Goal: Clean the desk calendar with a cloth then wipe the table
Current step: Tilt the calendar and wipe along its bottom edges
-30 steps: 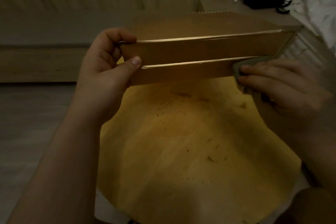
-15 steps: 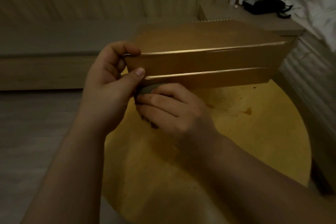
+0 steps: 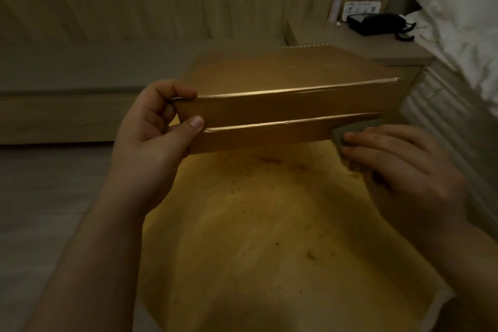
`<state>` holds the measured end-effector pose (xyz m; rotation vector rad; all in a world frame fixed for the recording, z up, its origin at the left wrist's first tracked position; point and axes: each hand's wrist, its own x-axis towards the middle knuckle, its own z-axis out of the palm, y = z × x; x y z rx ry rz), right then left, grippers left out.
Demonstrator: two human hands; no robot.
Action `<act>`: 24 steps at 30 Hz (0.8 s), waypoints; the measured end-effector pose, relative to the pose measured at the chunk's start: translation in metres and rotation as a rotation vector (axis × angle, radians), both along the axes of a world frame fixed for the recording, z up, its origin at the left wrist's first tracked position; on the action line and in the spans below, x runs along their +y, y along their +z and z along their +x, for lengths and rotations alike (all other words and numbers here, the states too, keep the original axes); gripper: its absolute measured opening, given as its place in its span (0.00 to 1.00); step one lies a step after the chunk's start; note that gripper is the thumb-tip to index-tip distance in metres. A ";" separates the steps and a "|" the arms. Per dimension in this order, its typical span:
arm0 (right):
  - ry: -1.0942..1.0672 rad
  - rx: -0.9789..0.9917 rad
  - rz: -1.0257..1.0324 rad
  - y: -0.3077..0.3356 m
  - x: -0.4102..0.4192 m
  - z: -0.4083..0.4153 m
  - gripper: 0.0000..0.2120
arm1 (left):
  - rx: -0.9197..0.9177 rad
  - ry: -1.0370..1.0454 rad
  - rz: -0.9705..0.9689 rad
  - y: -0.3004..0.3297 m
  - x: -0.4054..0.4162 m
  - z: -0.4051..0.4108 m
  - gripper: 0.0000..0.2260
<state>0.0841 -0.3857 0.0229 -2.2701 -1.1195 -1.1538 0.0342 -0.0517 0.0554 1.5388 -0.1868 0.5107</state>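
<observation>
A brown cardboard desk calendar [image 3: 291, 89] with a spiral binding at its far edge is held up above the round yellow table [image 3: 269, 237]. My left hand [image 3: 153, 140] grips its left end, thumb on the near fold. My right hand [image 3: 398, 167] presses a small grey-green cloth [image 3: 341, 140] against the right end of the calendar's lower near strip. Most of the cloth is hidden under my fingers.
The yellow tabletop shows dark specks and smudges. A bedside cabinet [image 3: 358, 40] with a black telephone [image 3: 377, 23] stands behind the calendar. A bed with white pillows [image 3: 458, 16] lies along the right. Wooden wall panels and grey floor fill the left.
My right hand has slid the cloth along the calendar's lower strip from the left end, beside my left thumb, to the right end. My left hand keeps its grip.
</observation>
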 end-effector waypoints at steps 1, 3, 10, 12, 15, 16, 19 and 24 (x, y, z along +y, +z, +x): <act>-0.010 -0.005 0.008 0.002 -0.010 0.002 0.05 | 0.000 -0.004 -0.002 0.000 0.000 0.000 0.17; -0.005 0.003 0.041 0.007 -0.023 0.003 0.06 | -0.001 -0.012 -0.006 0.001 0.001 -0.001 0.15; 0.018 -0.002 0.104 0.024 0.009 0.000 0.06 | 0.007 -0.022 -0.018 0.001 0.000 -0.002 0.15; 0.059 0.003 0.109 0.022 0.033 -0.006 0.06 | 0.012 -0.024 -0.024 0.001 -0.002 -0.003 0.15; 0.144 0.042 0.136 0.020 0.075 -0.016 0.08 | 0.008 -0.043 -0.021 0.000 -0.005 -0.003 0.15; 0.173 0.059 0.134 0.020 0.090 -0.020 0.09 | 0.005 -0.046 -0.019 0.000 -0.006 -0.003 0.16; 0.233 0.081 0.103 0.021 0.129 -0.030 0.07 | -0.001 -0.050 -0.035 0.000 -0.006 -0.003 0.20; 0.210 0.114 0.126 0.020 0.138 -0.036 0.09 | -0.008 -0.059 -0.037 0.000 -0.002 -0.004 0.18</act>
